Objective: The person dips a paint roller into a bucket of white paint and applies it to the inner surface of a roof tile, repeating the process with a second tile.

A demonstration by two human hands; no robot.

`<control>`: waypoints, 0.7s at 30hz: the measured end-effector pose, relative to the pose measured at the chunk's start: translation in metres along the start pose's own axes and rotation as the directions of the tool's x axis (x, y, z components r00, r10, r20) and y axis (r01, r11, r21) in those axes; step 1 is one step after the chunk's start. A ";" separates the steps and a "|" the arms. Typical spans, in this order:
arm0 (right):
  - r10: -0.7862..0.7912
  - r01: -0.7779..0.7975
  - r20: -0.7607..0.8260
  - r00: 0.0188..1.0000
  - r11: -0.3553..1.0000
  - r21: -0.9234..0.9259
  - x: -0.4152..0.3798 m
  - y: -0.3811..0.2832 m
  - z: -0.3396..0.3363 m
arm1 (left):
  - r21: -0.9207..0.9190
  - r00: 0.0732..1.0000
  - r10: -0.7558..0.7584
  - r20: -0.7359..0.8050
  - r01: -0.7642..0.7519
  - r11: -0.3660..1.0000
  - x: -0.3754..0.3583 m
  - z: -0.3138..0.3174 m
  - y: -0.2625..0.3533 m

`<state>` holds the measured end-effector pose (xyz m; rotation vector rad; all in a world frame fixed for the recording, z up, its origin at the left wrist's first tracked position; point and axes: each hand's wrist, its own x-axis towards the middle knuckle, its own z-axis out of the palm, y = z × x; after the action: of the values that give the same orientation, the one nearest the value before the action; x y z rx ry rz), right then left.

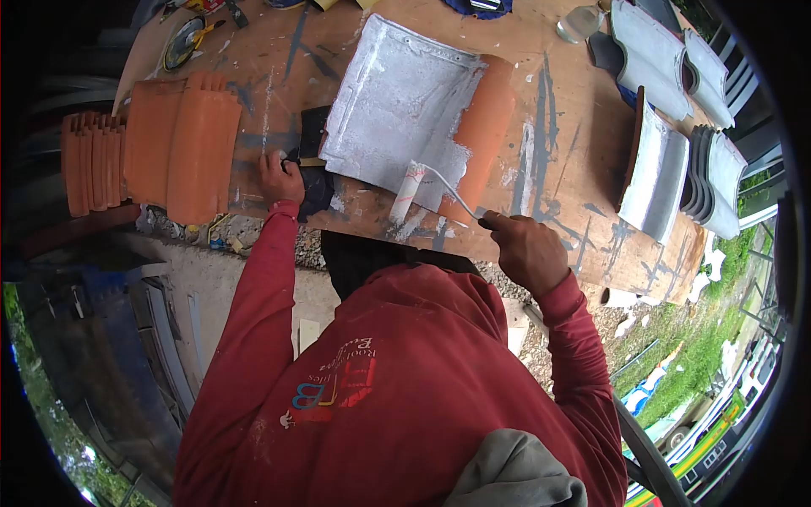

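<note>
My right hand is closed around the dark handle of a small paint roller. The roller's white sleeve lies over the near edge of a roof tile, its bent wire frame running back to the hand. Most of this tile is coated white; a strip along its right side shows bare orange clay. My left hand rests at the table edge left of the tile, fingers curled by a dark block and dark cloth-like material. Whatever its fingers hold is hidden.
Stacked orange tiles stand on the wooden table at left. White-coated tiles and a grey stack are at right. A glass jar and a yellow-and-black round tool sit farther back.
</note>
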<state>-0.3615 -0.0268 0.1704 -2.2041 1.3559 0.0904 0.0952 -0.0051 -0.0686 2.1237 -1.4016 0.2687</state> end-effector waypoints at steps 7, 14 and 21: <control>0.092 -0.089 -0.037 0.995 0.993 0.077 -0.075 0.046 -0.038 | -0.017 1.000 -0.020 0.016 0.021 1.000 -0.001 -0.002 0.009; 0.342 -0.236 0.032 0.939 0.576 0.783 -0.080 0.024 0.053 | -0.030 1.000 -0.007 -0.006 0.007 1.000 -0.002 0.001 0.006; 0.386 -0.008 -0.357 0.851 0.688 0.726 0.031 -0.002 0.083 | -0.027 1.000 -0.013 -0.001 0.013 1.000 -0.002 0.000 0.008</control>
<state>-0.3264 -0.0114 0.0899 -1.4352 1.5457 -0.8390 0.0871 -0.0060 -0.0670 2.1102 -1.3828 0.2446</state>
